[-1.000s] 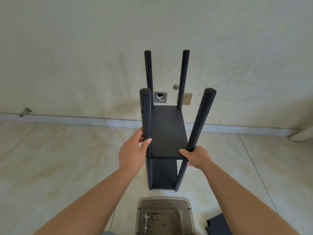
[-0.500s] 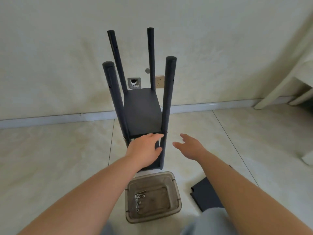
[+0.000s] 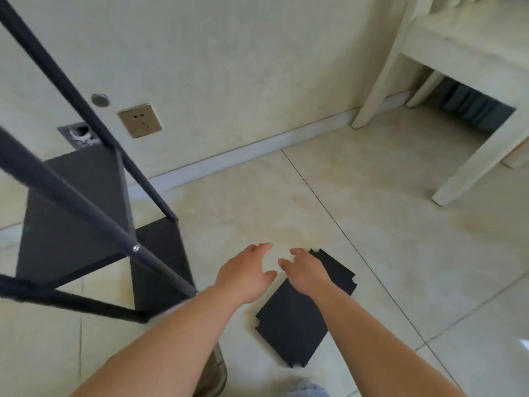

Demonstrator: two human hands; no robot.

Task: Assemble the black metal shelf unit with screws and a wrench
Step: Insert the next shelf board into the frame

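Note:
The black metal shelf unit [image 3: 71,213] stands on the floor at the left, its round posts rising past the frame's edge and a silver screw [image 3: 136,248] showing on the near post. A loose black shelf panel [image 3: 294,319] with notched corners lies flat on the tiles at the centre. My right hand [image 3: 307,272] hovers over the panel's far corner with fingers spread; whether it touches is unclear. My left hand [image 3: 246,275] is open just left of it, above bare floor. Neither hand holds anything.
A brown plastic tray [image 3: 217,371] peeks out under my left forearm. A cream table or chair with slanted legs [image 3: 472,164] stands at the right. The wall behind carries a socket [image 3: 140,120] and an open wall box [image 3: 78,134]. Tiled floor lies around the panel.
Both hands have left the shelf unit and moved right, over the loose panel. My view swung right and down, so the unit now sits at the left edge.

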